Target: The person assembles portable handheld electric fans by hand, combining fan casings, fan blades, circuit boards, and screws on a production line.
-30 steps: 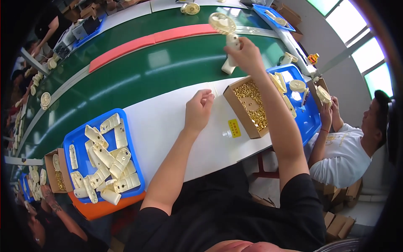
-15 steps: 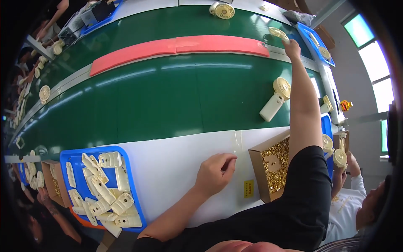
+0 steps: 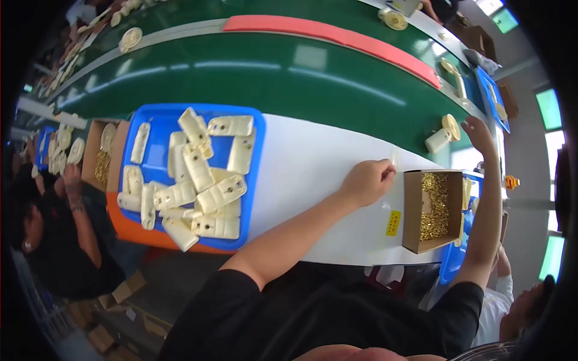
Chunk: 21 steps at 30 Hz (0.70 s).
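Observation:
My left hand (image 3: 368,182) rests over the white work surface (image 3: 319,180), its fingers curled in; whatever they may hold is hidden. Beside it stands a cardboard box (image 3: 414,210) of small brass-coloured metal pieces (image 3: 438,207). My right hand (image 3: 480,137) is raised at the right edge of the green belt, fingers apart and holding nothing I can see. Just left of it lies a cream handheld fan (image 3: 439,141). Farther off, another cream fan piece (image 3: 456,77) with a long handle lies across the rail.
At left a blue tray (image 3: 257,156) holds several cream handle shells (image 3: 198,168). A pink foam strip (image 3: 325,31) runs along the green belt (image 3: 241,81). Another person (image 3: 78,240) works at far left; one in white (image 3: 490,307) sits at right. A yellow label (image 3: 393,223) lies near the box.
My right hand has let go of the cream fan piece at the rail and drawn back toward me. The view has turned left; my left hand stays curled.

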Tool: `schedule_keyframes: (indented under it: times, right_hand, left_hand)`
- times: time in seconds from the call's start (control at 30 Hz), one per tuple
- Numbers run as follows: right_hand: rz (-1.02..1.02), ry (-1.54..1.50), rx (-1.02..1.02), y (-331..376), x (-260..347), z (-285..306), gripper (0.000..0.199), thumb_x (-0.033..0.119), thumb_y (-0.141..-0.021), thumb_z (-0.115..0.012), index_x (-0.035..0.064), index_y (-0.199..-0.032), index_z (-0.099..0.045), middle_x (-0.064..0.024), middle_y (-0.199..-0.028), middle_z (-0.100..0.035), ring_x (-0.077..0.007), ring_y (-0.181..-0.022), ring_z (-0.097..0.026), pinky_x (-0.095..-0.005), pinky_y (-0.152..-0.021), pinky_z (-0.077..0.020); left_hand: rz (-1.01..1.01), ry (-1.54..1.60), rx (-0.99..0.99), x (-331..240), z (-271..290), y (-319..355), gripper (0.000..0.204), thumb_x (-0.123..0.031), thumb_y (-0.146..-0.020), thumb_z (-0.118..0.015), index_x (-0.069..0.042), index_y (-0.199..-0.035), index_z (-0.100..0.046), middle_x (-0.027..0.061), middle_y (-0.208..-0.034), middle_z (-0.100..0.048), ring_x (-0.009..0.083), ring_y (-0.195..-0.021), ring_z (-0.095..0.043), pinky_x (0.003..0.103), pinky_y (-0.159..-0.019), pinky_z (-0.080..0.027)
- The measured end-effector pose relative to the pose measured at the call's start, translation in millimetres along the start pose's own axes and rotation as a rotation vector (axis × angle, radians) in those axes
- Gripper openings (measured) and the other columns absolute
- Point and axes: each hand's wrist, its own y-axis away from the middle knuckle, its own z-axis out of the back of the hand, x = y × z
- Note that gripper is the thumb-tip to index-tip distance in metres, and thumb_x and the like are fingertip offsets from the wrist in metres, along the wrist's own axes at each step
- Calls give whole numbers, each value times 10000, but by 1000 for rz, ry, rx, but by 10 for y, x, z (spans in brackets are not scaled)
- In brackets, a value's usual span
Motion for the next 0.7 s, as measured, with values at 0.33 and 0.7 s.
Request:
schedule_keyframes:
  times: [0.33, 0.7]
  right_hand:
    - [-521, -1280, 574, 4555, 2856, -123, 299, 199, -996, -602, -24, -1191, -644, -44, -808, -651, -98, -651, -568, -229, -593, -432]
    - [-1947, -617, 69, 9571, 3491, -3458, 473, 378, -926, -667, -88, -998, -710, -281, -987, -717, -412, -856, -697, -477, -794, -530]
  left_hand:
    - [-105, 6, -57, 162, 23, 30, 139, -161, -873, -636, -39, -873, -704, 180, -835, -729, 358, -768, -704, 431, -707, -549]
    - [-16, 79, 128, 558, -154, -368, 173, -137, -998, -630, -2, -1072, -709, 65, -864, -718, 107, -716, -630, 223, -634, -512]
